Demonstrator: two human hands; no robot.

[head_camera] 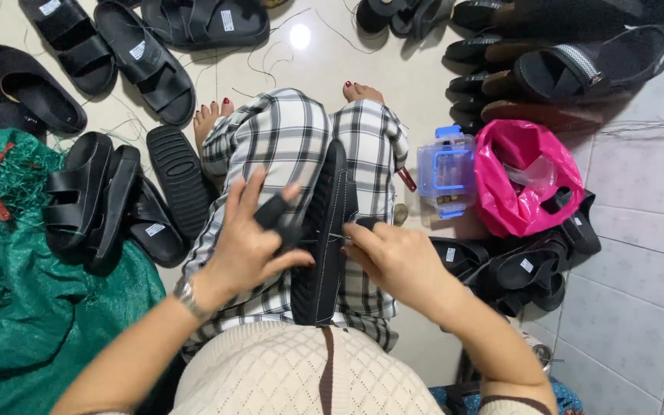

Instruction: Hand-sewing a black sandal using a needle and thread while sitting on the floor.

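While it stands on edge across the lap, the black sandal sole with pale stitching along its side [324,238] runs from the knees back to the cream knitted jumper [301,373], its near end meeting the jumper's hem. The left hand [247,246] clasps it from the left, thumb pressed to the sole and fingers partly spread, one finger capped in a black sleeve [274,211]. The right hand [401,261] has its grip pressed together at the stitch line, pinching something thin and metallic, too small to name; its fingertips are tucked out of sight against the sole. Under the sandal lie black-and-white checked trousers [293,138], with bare toes showing past the knees. Just right of the legs sit a clear plastic box with blue clasps [446,170] and a crumpled pink plastic bag [524,180], the bag's contents unclear. Black sandals are piled at left [97,200] and at right [532,265], more cut off along the top edge. Green netting [17,292] covers the lower left of the white tiled floor [639,269].
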